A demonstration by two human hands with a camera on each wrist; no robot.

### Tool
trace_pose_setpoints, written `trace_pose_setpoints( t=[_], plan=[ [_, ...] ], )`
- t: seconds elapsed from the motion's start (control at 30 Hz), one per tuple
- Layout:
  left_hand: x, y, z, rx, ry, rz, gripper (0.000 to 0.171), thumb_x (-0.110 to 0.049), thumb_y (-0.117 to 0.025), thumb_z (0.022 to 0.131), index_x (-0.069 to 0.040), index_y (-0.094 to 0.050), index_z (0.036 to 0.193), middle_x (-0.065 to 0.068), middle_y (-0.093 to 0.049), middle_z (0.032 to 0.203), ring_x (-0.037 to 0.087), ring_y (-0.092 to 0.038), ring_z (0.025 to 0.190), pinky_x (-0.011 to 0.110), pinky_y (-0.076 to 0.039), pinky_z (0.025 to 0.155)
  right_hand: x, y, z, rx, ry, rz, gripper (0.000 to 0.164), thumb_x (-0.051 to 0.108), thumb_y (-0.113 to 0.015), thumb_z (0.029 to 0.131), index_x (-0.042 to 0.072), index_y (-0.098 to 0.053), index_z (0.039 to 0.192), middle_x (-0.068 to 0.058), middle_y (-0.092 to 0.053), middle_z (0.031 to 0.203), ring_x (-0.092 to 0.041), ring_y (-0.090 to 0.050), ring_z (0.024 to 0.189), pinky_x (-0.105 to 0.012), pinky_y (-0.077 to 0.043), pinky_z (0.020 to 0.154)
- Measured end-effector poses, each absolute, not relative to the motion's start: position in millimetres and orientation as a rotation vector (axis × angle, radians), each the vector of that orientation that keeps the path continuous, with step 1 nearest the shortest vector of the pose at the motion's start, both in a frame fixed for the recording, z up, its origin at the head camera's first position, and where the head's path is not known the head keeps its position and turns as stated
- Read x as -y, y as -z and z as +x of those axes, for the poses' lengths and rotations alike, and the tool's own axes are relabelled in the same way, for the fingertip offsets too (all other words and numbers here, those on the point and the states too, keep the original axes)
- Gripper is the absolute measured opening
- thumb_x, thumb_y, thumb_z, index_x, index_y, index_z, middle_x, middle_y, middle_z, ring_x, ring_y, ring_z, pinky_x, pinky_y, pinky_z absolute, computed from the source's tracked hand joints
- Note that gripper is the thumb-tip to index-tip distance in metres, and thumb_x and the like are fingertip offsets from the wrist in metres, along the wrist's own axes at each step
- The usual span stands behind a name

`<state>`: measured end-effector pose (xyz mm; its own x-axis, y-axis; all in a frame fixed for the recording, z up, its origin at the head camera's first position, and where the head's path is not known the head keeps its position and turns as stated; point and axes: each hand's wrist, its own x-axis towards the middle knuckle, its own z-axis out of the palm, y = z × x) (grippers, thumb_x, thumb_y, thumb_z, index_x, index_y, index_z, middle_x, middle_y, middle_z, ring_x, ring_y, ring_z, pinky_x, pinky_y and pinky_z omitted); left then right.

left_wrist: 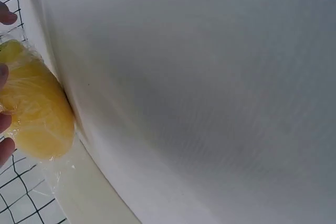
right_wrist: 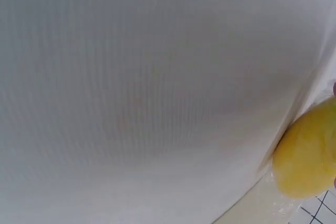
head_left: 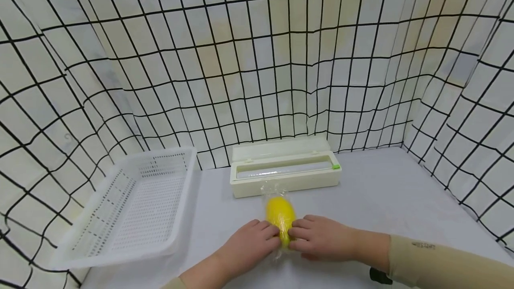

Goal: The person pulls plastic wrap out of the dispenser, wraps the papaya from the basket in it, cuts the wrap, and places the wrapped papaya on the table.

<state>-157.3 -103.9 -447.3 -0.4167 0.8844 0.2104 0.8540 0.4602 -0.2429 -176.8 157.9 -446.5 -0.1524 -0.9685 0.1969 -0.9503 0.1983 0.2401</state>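
Note:
A yellow fruit, rounded and narrower toward the person, lies on the table in clear cling film. Loose film sticks out at its far and near ends. My left hand holds its near left side with bent fingers, while my right hand grips the near right side. In the left wrist view the wrapped fruit shows a greenish narrow end, with a few fingertips against the film. Only part of the fruit appears at the right edge of the right wrist view.
Behind the fruit stands a cream cling film box, lid raised, a roll inside and a green tab at its right end. A white perforated basket sits at the left. Black-gridded white cloth surrounds the table. A small dark object lies by the right sleeve.

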Motion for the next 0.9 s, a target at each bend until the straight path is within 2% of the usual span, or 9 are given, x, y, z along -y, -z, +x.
trace_pose_setpoints(
  t=[0.17, 0.4, 0.63, 0.8, 0.9],
  plan=[
    [105.0, 448.9, -160.2, 2.432, 0.112, -1.409, 0.016, -0.021, -0.073, 0.091, -0.023, -0.066, 0.106, -0.012, -0.062, 0.11, 0.006, -0.058, 0.103, 0.021, -0.048, 0.087, -156.5, 445.3, -182.8, 2.114, 0.174, 1.772, 0.028, 0.028, -0.071, 0.093, 0.024, -0.058, 0.117, 0.006, -0.058, 0.118, -0.011, -0.052, 0.108, -0.021, -0.047, 0.091],
    [103.7, 447.1, -157.9, 2.47, 0.188, -1.376, 0.016, -0.025, -0.074, 0.091, -0.022, -0.067, 0.105, -0.012, -0.063, 0.11, 0.006, -0.059, 0.104, 0.021, -0.048, 0.09, -159.6, 444.5, -183.0, 2.068, 0.162, 1.791, 0.037, 0.02, -0.08, 0.085, 0.023, -0.062, 0.117, 0.005, -0.059, 0.118, -0.011, -0.055, 0.108, -0.02, -0.047, 0.093],
    [101.8, 447.3, -153.9, 2.442, 0.18, -1.361, 0.023, -0.025, -0.08, 0.084, -0.022, -0.066, 0.102, -0.01, -0.06, 0.107, 0.007, -0.057, 0.1, 0.022, -0.048, 0.084, -156.4, 448.3, -180.5, 2.198, -0.248, 1.692, 0.02, 0.021, -0.076, 0.089, 0.021, -0.065, 0.105, 0.009, -0.061, 0.106, -0.006, -0.056, 0.095, -0.015, -0.046, 0.092],
    [99.6, 444.8, -155.5, 2.415, 0.098, -1.381, 0.022, -0.024, -0.08, 0.084, -0.024, -0.064, 0.1, -0.012, -0.059, 0.103, 0.006, -0.054, 0.095, 0.018, -0.043, 0.076, -155.7, 450.8, -181.2, 2.212, -0.385, 1.685, 0.018, 0.019, -0.076, 0.089, 0.02, -0.064, 0.102, 0.009, -0.06, 0.103, -0.005, -0.055, 0.092, -0.013, -0.046, 0.091],
    [99.2, 443.0, -156.1, 2.432, 0.098, -1.37, 0.018, -0.022, -0.078, 0.086, -0.025, -0.066, 0.099, -0.014, -0.06, 0.102, 0.005, -0.055, 0.094, 0.018, -0.042, 0.074, -155.3, 451.8, -181.8, 2.245, -0.363, 1.698, 0.024, 0.024, -0.077, 0.087, 0.021, -0.063, 0.106, 0.008, -0.059, 0.106, -0.006, -0.055, 0.095, -0.016, -0.046, 0.092]
  ],
)
